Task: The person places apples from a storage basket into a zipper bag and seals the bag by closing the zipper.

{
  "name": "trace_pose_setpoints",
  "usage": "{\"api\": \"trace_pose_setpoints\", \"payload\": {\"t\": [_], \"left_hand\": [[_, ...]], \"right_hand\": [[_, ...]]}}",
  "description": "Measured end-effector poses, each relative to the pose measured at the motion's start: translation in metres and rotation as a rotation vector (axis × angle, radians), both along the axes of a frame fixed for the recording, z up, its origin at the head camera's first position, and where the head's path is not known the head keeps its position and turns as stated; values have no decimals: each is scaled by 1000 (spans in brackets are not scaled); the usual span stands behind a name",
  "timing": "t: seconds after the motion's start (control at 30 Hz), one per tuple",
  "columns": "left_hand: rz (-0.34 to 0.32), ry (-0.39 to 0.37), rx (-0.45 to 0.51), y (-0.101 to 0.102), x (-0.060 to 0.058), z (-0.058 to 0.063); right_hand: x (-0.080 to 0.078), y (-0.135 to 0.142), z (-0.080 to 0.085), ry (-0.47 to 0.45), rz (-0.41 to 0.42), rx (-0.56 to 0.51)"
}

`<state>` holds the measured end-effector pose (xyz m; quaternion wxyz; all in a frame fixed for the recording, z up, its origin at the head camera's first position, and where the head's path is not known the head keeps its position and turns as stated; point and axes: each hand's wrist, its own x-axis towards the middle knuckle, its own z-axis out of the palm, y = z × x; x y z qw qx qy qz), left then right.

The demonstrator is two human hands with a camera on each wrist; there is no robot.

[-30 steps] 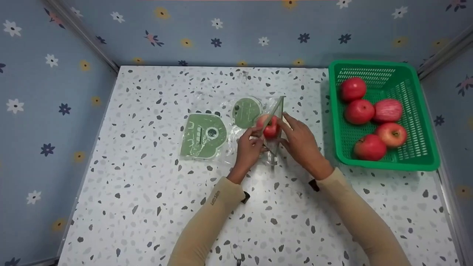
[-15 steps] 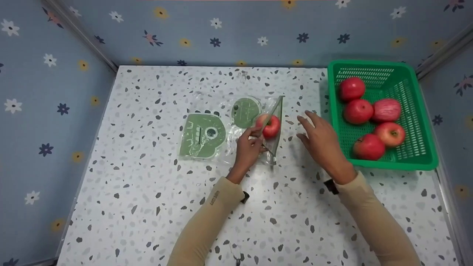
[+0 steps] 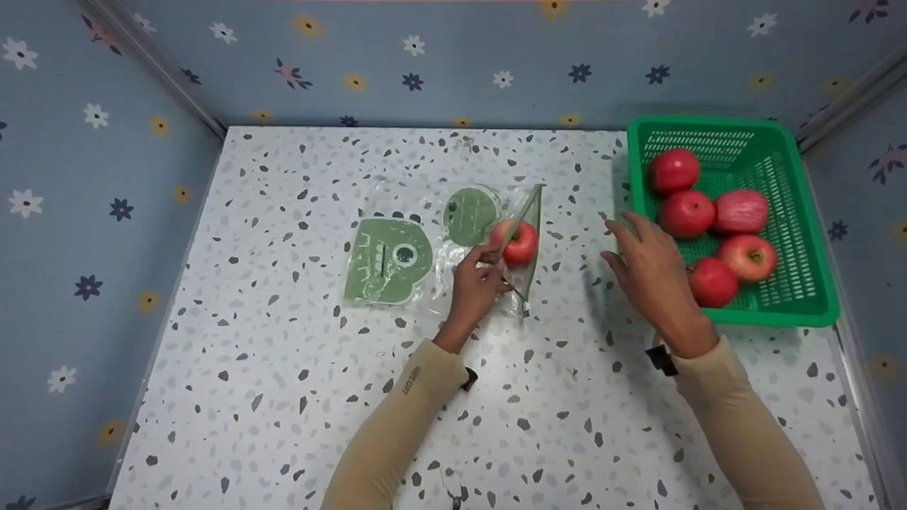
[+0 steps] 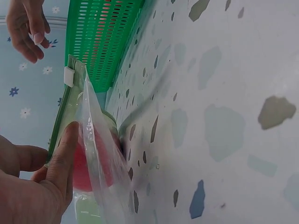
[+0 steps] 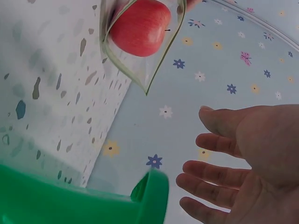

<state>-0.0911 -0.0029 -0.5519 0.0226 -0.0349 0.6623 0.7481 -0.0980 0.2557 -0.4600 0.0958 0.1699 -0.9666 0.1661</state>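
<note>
Flowered walls back a speckled desk, a green basket at its far right corner. Toward the far edge lies a clear bag pinched by the left hand; the right hand, fingers apart, hangs near the basket. The bag contains an apple.

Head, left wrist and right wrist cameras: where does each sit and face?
Head: on the head, facing forward and down at the table, bag and basket; left hand, right hand and sleeves show.
Left wrist: on that wrist, facing the bag, basket beyond; left hand shows near, right hand upper left.
Right wrist: on that wrist, facing the bag's mouth; right hand shows, with a sliver of left hand at top.
Both wrist views share the bagged apple and basket.
</note>
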Motion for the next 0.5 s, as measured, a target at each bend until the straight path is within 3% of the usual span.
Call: {"api": "trace_pose_setpoints", "payload": {"t": [0.27,0.5], "left_hand": [[-2,-11,0,-1,1,0],[-9,-1,3,-1,0,0]], "right_hand": [[2,17,3,-6,-50,-26],[4,34,3,45,-70,-53]]}}
